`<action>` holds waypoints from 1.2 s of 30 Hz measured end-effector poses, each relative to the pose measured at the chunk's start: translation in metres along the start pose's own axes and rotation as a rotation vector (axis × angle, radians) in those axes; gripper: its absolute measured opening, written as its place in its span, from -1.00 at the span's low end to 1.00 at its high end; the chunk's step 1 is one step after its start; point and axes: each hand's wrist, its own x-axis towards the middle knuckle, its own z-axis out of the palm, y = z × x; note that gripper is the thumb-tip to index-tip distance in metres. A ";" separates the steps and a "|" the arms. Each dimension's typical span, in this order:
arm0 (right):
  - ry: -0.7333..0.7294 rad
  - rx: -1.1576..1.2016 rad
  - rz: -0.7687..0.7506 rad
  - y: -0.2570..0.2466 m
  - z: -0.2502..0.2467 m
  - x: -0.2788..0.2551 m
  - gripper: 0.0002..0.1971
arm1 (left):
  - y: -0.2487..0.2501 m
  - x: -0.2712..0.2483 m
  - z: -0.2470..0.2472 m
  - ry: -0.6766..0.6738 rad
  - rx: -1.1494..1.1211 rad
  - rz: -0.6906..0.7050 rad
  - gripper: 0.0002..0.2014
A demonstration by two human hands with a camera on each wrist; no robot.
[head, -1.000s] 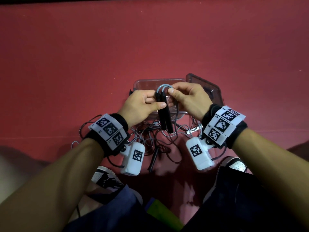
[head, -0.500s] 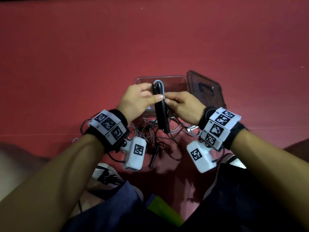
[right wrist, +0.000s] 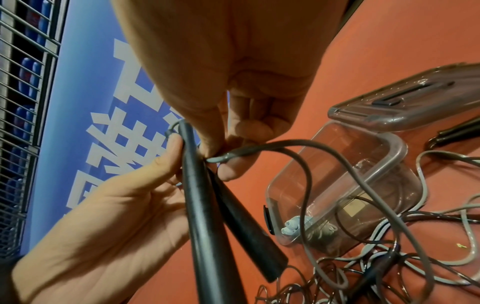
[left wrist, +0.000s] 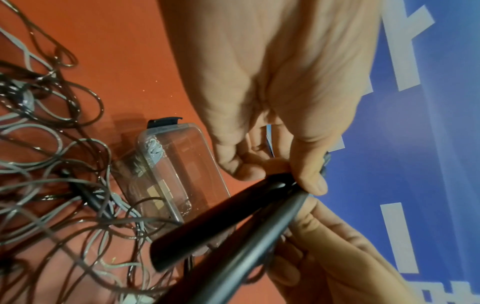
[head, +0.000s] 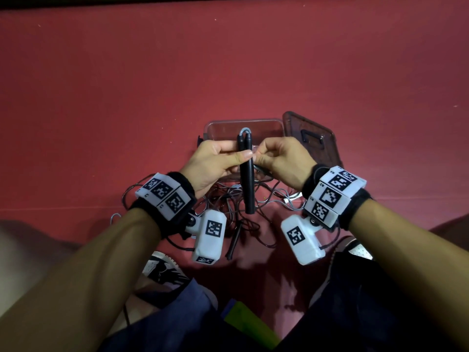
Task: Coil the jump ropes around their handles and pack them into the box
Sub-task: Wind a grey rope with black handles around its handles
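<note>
Two black handles (head: 246, 171) are held side by side above the near edge of the clear box (head: 266, 125), w/ the left hand (head: 215, 166) curled round them, thumb pressed across, and the right hand (right wrist: 233, 131) pinching the grey rope (right wrist: 285, 144) just beside them. Likely trouble: the rope trails into the tangled pile (head: 233, 201) on the red floor (head: 228, 59), so winding could drag knots or other ropes along. The handles splay apart at their free ends, so early wraps may slip off if thumb pressure eases.
</note>
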 end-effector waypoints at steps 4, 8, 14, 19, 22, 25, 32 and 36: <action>-0.009 0.040 0.004 -0.002 0.000 -0.001 -0.78 | 0.002 -0.001 0.001 -0.011 -0.041 -0.013 -0.83; -0.057 -0.015 0.005 -0.002 -0.002 0.000 -0.79 | 0.004 0.000 0.001 -0.006 0.001 0.015 -0.91; -0.135 -0.092 0.016 -0.003 0.000 -0.003 -0.76 | 0.004 0.004 -0.002 0.096 -0.027 0.047 -0.92; -0.224 -0.286 -0.037 -0.001 0.001 -0.002 -0.82 | 0.001 0.005 -0.004 0.123 -0.063 0.042 -0.87; -0.247 -0.144 0.013 -0.001 0.001 -0.001 -0.80 | 0.003 0.003 -0.003 0.112 -0.105 0.033 -0.86; -0.237 -0.133 0.018 0.000 0.001 0.000 -0.85 | 0.005 0.002 -0.001 0.084 -0.136 0.026 -0.85; -0.211 -0.015 0.056 -0.001 0.005 -0.003 -0.76 | 0.007 0.001 0.003 0.080 -0.141 0.002 -0.89; -0.193 0.090 0.080 -0.002 0.006 -0.004 -0.75 | 0.008 0.002 0.003 0.077 -0.166 0.000 -0.90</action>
